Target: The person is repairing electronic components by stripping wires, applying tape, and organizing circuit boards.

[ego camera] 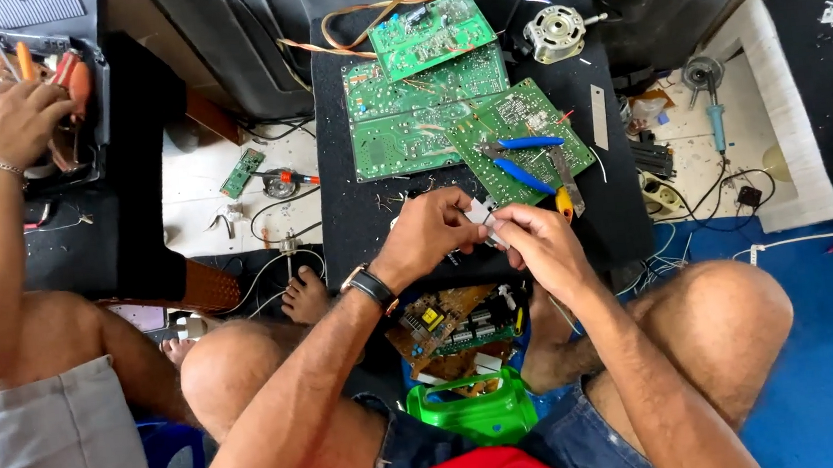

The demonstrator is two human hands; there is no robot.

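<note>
Plastic comes first in my view: a green plastic container [473,415] sits nearest me between the knees, and just beyond it lies a brown circuit board [450,326] crowded with parts. Taking that brown board as my landmark, both of my hands meet directly above its far edge. My left hand [428,231] and right hand [536,244] are pinched nearly closed, fingertips facing each other, around a small pale part [483,216] held between them; it is too small for me to say what it is or which way its long axis runs. The two hands look equally near it, the left gripping from one side and the right from the other.

Farther from the brown board, on the black mat [354,209], lie blue-handled pliers [521,160] across a green circuit board [518,135], with more green boards behind and a small motor [554,31] beyond those to the right. Far off to the left of the brown board, another person's hand [13,124] rests on a tray of tools [61,74].
</note>
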